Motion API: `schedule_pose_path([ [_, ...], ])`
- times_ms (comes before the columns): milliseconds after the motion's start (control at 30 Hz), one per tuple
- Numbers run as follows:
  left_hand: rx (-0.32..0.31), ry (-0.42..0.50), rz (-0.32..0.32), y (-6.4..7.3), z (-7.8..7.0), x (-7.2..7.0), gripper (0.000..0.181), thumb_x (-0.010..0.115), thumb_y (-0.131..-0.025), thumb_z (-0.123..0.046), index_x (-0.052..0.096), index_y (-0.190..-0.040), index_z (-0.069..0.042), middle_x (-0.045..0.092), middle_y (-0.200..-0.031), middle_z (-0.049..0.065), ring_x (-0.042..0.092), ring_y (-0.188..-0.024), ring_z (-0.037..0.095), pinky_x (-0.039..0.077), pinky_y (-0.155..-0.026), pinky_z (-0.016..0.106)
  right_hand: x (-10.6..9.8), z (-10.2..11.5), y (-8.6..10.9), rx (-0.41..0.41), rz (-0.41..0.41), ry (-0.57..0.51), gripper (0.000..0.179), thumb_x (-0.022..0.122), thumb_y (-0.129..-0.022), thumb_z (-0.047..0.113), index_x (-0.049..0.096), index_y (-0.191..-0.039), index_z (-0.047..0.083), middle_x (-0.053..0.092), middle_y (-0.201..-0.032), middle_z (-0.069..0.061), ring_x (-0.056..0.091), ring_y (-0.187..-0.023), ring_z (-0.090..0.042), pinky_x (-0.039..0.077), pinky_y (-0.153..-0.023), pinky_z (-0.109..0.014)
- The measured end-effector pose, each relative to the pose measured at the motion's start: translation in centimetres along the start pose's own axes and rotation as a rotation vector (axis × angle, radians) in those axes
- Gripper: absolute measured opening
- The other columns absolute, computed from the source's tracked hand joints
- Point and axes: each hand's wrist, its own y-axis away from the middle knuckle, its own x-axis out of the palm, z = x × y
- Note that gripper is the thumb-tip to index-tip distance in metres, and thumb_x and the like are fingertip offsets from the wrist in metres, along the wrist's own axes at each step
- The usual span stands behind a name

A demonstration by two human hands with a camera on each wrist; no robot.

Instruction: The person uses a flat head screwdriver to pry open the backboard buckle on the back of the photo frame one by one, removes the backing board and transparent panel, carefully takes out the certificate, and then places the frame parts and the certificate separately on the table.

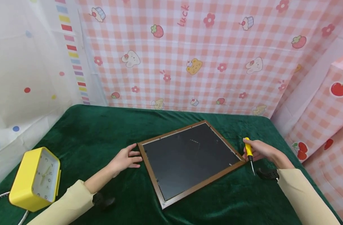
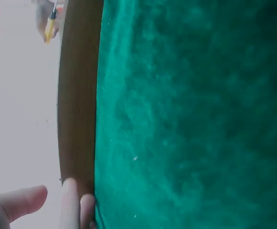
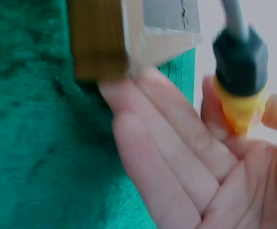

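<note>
A brown wooden picture frame (image 1: pixel 153 179) lies with its dark backing board (image 1: pixel 188 159) facing up, small dark tabs along its inner edge. My left hand (image 1: pixel 125 161) is at the frame's left corner, fingers spread and touching the edge. In the left wrist view, fingertips (image 2: pixel 69 200) meet the frame's wooden side (image 2: pixel 81 95). Between thumb and index finger, my right hand (image 1: pixel 259 150) pinches a screwdriver (image 1: pixel 248 148) with a yellow handle, its metal shaft pointing down. The other right fingers (image 3: pixel 162 152) reach out straight to the frame's corner (image 3: pixel 100 43).
A yellow alarm clock (image 1: pixel 26 178) stands at the left, tilted in view, with a pale cord (image 1: pixel 1 197) beside it. Dark green cloth (image 1: pixel 103 131) covers the table. Pink checked curtain (image 1: pixel 174 87) hangs behind and at the right.
</note>
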Motion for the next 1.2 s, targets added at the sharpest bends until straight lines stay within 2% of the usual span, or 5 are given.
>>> schedule_pose_path([
  [100, 0.007, -0.006, -0.034, -1.0, -0.1, 0.0, 0.068, 0.050, -0.087, 0.004, 0.005, -0.137, 0.008, 0.027, -0.130, 0.035, 0.053, -0.099, 0.034, 0.047, -0.075, 0.035, 0.2, -0.4, 0.5, -0.019, 0.118, -0.037, 0.052, 0.029, -0.095, 0.041, 0.051, -0.085, -0.005, 0.062, -0.079, -0.015, 0.059, -0.072, -0.029, 0.048, -0.068, -0.041],
  [300, 0.034, -0.119, -0.069, -3.0, -0.4, -0.2, 0.064, 0.052, -0.086, 0.002, 0.013, -0.136, 0.009, 0.029, -0.132, 0.030, 0.050, -0.103, 0.034, 0.046, -0.077, 0.034, 1.3, -0.4, 1.3, -0.051, 0.295, -0.015, 0.052, 0.027, -0.096, 0.040, 0.051, -0.082, -0.005, 0.061, -0.081, -0.022, 0.060, -0.074, -0.035, 0.048, -0.065, -0.045],
  [667, 0.091, -0.284, -0.118, -4.8, -0.6, -0.6, 0.059, 0.055, -0.086, -0.002, 0.024, -0.136, 0.004, 0.036, -0.131, 0.025, 0.042, -0.112, 0.037, 0.037, -0.087, 0.044, 5.1, 1.9, 2.2, -0.010, 0.384, 0.091, 0.051, 0.031, -0.095, 0.041, 0.053, -0.081, -0.004, 0.062, -0.072, -0.021, 0.061, -0.066, -0.034, 0.048, -0.055, -0.036],
  [1000, 0.120, -0.415, -0.069, -4.3, -0.5, -0.7, 0.060, 0.056, -0.086, -0.008, 0.023, -0.135, 0.005, 0.034, -0.130, 0.028, 0.039, -0.114, 0.039, 0.038, -0.086, 0.045, 5.1, 2.2, 2.6, -0.028, 0.318, 0.118, 0.051, 0.033, -0.095, 0.040, 0.053, -0.082, -0.004, 0.063, -0.073, -0.018, 0.061, -0.067, -0.032, 0.048, -0.054, -0.033],
  [1200, 0.148, -0.589, 0.036, -1.8, -0.5, -0.8, 0.074, 0.062, -0.084, -0.023, 0.018, -0.136, 0.006, 0.035, -0.129, 0.029, 0.040, -0.113, 0.039, 0.040, -0.083, 0.046, 3.3, 4.0, 2.7, -0.202, 0.057, 0.143, 0.052, 0.030, -0.096, 0.039, 0.051, -0.089, -0.007, 0.060, -0.077, -0.015, 0.057, -0.068, -0.030, 0.048, -0.060, -0.040],
])
